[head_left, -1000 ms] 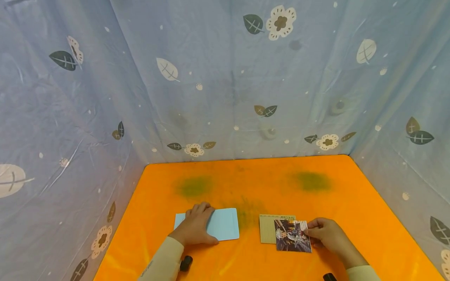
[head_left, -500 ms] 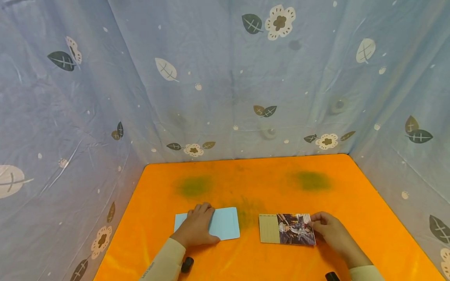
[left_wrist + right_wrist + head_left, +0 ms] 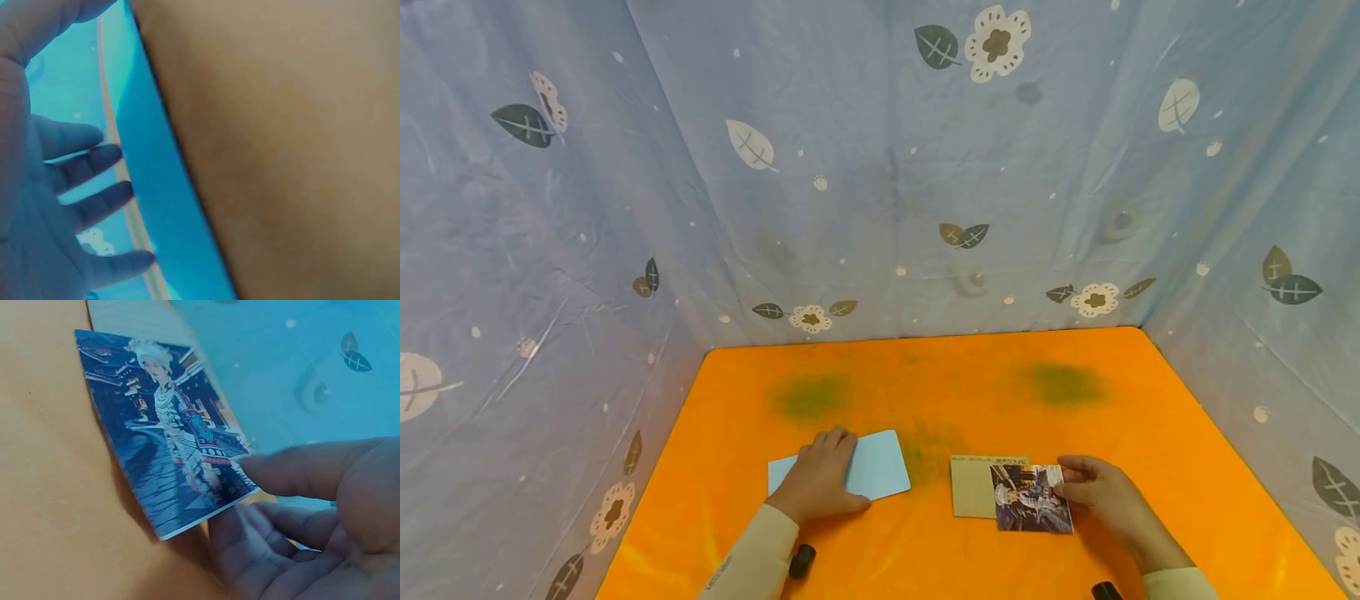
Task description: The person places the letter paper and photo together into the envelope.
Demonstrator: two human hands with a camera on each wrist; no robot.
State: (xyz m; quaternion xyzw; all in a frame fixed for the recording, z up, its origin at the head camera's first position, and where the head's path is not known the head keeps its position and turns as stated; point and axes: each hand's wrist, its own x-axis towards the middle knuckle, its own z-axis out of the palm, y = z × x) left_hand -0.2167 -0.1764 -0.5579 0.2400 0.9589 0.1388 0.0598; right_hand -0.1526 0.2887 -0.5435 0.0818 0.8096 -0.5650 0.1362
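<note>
Fingers (image 3: 300,472) of the right hand (image 3: 1101,492) pinch the right edge of a photo card (image 3: 1032,498), thumb on top, other fingers beneath; its printed face shows a costumed figure, no readable writing. It overlaps a tan card (image 3: 973,486) on the orange table (image 3: 970,400). Left hand (image 3: 820,479) rests flat, fingers straight, on a light blue card (image 3: 876,462).

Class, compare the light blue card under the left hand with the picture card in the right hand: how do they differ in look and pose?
The light blue card is plain; the picture card bears a dark printed photo of a costumed figure. The left hand rests flat on the blue card, while the right hand pinches the picture card by its edge. The picture card overlaps a tan card; the blue card lies alone. Both are rectangular, over the orange table.
</note>
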